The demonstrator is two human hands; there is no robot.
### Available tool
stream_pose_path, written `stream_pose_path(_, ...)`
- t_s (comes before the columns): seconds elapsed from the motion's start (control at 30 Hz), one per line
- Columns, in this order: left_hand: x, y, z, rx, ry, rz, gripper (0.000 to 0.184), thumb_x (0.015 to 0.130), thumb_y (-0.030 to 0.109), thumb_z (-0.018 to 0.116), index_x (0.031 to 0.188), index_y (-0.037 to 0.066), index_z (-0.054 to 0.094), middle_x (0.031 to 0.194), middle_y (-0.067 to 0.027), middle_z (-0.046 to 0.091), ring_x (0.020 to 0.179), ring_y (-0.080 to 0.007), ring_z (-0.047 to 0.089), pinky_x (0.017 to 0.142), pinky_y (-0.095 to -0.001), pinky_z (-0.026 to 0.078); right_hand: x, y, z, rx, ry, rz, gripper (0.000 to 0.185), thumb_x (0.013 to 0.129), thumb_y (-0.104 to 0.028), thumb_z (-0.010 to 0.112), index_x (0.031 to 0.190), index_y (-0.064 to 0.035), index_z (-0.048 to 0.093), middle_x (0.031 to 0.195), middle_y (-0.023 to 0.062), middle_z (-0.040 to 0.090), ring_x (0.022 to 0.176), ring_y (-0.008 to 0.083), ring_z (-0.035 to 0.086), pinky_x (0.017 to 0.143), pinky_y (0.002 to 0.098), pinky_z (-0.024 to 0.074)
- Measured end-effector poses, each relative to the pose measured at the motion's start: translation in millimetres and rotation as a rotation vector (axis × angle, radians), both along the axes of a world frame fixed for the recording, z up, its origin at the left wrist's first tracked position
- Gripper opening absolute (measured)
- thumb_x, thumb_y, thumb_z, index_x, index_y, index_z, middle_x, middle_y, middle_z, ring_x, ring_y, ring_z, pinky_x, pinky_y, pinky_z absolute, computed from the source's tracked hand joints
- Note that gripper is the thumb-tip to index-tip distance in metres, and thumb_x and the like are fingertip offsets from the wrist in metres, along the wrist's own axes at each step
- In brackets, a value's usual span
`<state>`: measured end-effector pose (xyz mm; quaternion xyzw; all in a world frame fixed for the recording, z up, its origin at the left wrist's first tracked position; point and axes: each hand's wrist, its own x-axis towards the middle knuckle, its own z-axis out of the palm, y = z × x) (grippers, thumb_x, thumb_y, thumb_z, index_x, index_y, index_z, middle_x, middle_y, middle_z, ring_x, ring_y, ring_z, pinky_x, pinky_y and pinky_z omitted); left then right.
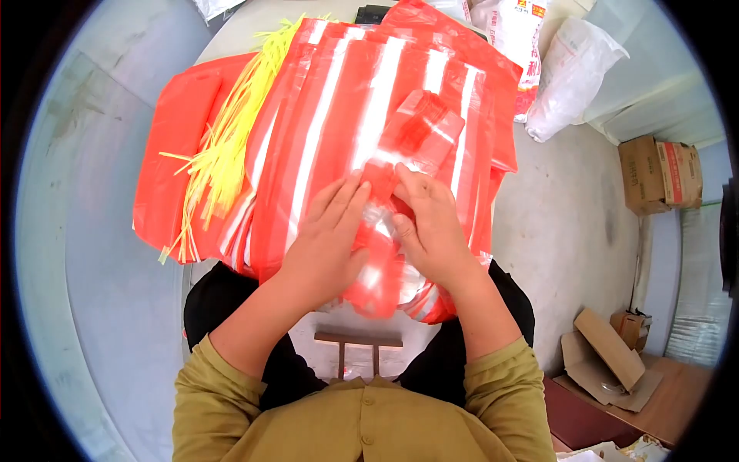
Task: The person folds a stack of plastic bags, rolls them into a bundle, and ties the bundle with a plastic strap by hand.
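Note:
A stack of red and white striped plastic bags [327, 123] lies in front of me, its near edge by my knees. On top is a loose red plastic bag [423, 127], partly see-through, running between my hands and hanging toward my lap. My left hand [331, 231] lies flat along its left side, fingers stretched out and close together. Curled at its right side is my right hand [433, 223], thumb and fingers on the plastic. Glare and blur hide the exact grip. A bundle of yellow plastic strips [231, 146] lies left of the striped stack.
Plain red bags [173, 154] lie under the strips at the left. White printed sacks [504, 38] and a white plastic bag [576, 73] stand at the back right. Cardboard boxes [654, 175] and an opened carton [608, 358] are at the right. A wooden stool [358, 339] is between my legs.

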<state>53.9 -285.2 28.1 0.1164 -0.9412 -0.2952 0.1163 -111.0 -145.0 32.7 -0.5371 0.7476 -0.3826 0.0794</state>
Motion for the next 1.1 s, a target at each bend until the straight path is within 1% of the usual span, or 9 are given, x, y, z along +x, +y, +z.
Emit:
stream_pose_path(0.13, -2, 5, -11, -0.087, -0.034, -0.035, 0.080, 0.086, 0.004, 0.068, 0.158, -0.007, 0.036, 0.171, -0.0257, 0.026, 0.158, -0.0462, 0.024, 0.128, -0.0504, 0.029, -8, -9, -12, -0.023, 0.224, 0.063, 0.064, 0.095, -0.017, 0.069, 0.154, -0.0024, 0.047, 0.135, 0.0248, 0.062, 0.131, 0.0477, 0.049, 0.114, 0.0554, 0.0390)
stream_pose_path(0.23, -2, 5, -14, -0.128, -0.036, -0.064, 0.076, 0.088, 0.004, 0.064, 0.158, -0.008, 0.036, 0.171, -0.0267, 0.026, 0.159, -0.0466, 0.021, 0.128, -0.0510, 0.028, -18, -15, -13, 0.120, 0.050, 0.043, 0.062, 0.100, -0.021, 0.062, 0.155, 0.0001, 0.046, 0.152, 0.0318, 0.047, 0.147, 0.0508, 0.036, 0.125, 0.0565, 0.0239)
stream_pose_path(0.43, -3, 7, -15, -0.136, -0.036, -0.058, 0.075, 0.088, 0.004, 0.063, 0.157, -0.008, 0.038, 0.170, -0.0268, 0.027, 0.159, -0.0470, 0.022, 0.129, -0.0524, 0.027, -20, -5, -5, -0.108, 0.352, -0.255, 0.058, 0.092, -0.018, 0.072, 0.146, -0.0038, 0.056, 0.151, 0.0217, 0.054, 0.148, 0.0490, 0.036, 0.121, 0.0593, 0.0321)
stream_pose_path(0.53, -4, 9, -18, -0.141, -0.058, -0.040, 0.075, 0.088, 0.005, 0.063, 0.158, -0.007, 0.038, 0.170, -0.0252, 0.028, 0.159, -0.0469, 0.022, 0.129, -0.0530, 0.026, -7, -8, 1, 0.067, 0.171, 0.239, 0.056, 0.092, -0.018, 0.073, 0.144, -0.0058, 0.058, 0.158, 0.0234, 0.047, 0.148, 0.0462, 0.039, 0.121, 0.0594, 0.0316)
stream_pose_path(0.63, -4, 12, -14, -0.115, -0.081, -0.033, 0.074, 0.089, 0.005, 0.063, 0.158, -0.006, 0.039, 0.171, -0.0232, 0.029, 0.159, -0.0466, 0.022, 0.128, -0.0534, 0.026, -20, -13, -19, 0.147, 0.305, 0.119, 0.054, 0.096, -0.023, 0.070, 0.145, -0.0047, 0.060, 0.166, 0.0245, 0.038, 0.154, 0.0410, 0.036, 0.126, 0.0598, 0.0228)
stream_pose_path(0.73, -2, 10, -16, -0.108, -0.079, -0.031, 0.073, 0.090, 0.006, 0.063, 0.158, -0.005, 0.039, 0.171, -0.0218, 0.029, 0.159, -0.0463, 0.023, 0.128, -0.0539, 0.026, -27, -9, -11, 0.095, 0.474, -0.223, 0.059, 0.095, -0.025, 0.072, 0.149, -0.0056, 0.057, 0.159, 0.0218, 0.046, 0.143, 0.0391, 0.050, 0.121, 0.0557, 0.0335)
stream_pose_path(0.87, -2, 9, -14, -0.085, -0.099, -0.026, 0.073, 0.092, 0.007, 0.062, 0.160, -0.004, 0.037, 0.172, -0.0214, 0.028, 0.159, -0.0458, 0.022, 0.128, -0.0543, 0.026, -27, 6, 17, 0.288, -0.017, -0.348, 0.067, 0.095, -0.019, 0.074, 0.155, -0.0051, 0.049, 0.153, 0.0195, 0.046, 0.113, 0.0273, 0.065, 0.100, 0.0403, 0.0539)
stream_pose_path(0.97, -1, 11, -16, 0.017, -0.095, -0.035, 0.078, 0.092, 0.012, 0.065, 0.162, -0.003, 0.034, 0.174, -0.0227, 0.022, 0.160, -0.0475, 0.018, 0.128, -0.0554, 0.024, -12, 5, 19, 0.198, -0.342, -0.308, 0.070, 0.094, -0.015, 0.075, 0.157, -0.0041, 0.046, 0.161, 0.0173, 0.038, 0.108, 0.0216, 0.066, 0.099, 0.0377, 0.0541)
stream_pose_path(1.1, 5, 27, -5, 0.315, -0.035, -0.046, 0.090, 0.090, 0.025, 0.073, 0.164, -0.001, 0.029, 0.176, -0.0261, 0.009, 0.161, -0.0516, 0.007, 0.129, -0.0580, 0.019, -16, 3, 7, -0.072, -0.314, -0.193, 0.076, 0.094, -0.012, 0.076, 0.160, -0.0038, 0.040, 0.168, 0.0173, 0.027, 0.123, 0.0239, 0.061, 0.104, 0.0396, 0.0522)
